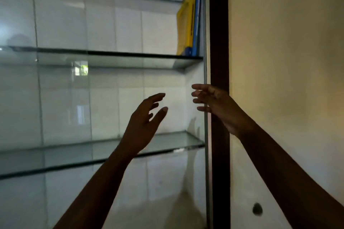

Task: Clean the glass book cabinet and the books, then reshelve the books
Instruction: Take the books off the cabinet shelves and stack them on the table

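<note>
Glass, in clear panes with greenish edges, forms the wall-mounted book cabinet (111, 24), bounded at right by a dark brown wooden frame post (219, 42) and a slim metal rail (204, 33). Two books stand upright at the far right of the upper glass shelf (111, 54): a yellow softcover book (186, 22) and, touching it, a thin blue book (197, 20). The lower glass shelf (167, 142) is bare. Left hand (143, 126) and right hand (214, 104) are both raised, fingers spread wide, holding nothing; the right appears to lie against the metal rail, though dim light prevents certainty. Judged by appearance, the glass is rigid, slippery and fragile, best handled at its framed edge; the books look light and should be gripped across the spine. No lettering is legible.
</note>
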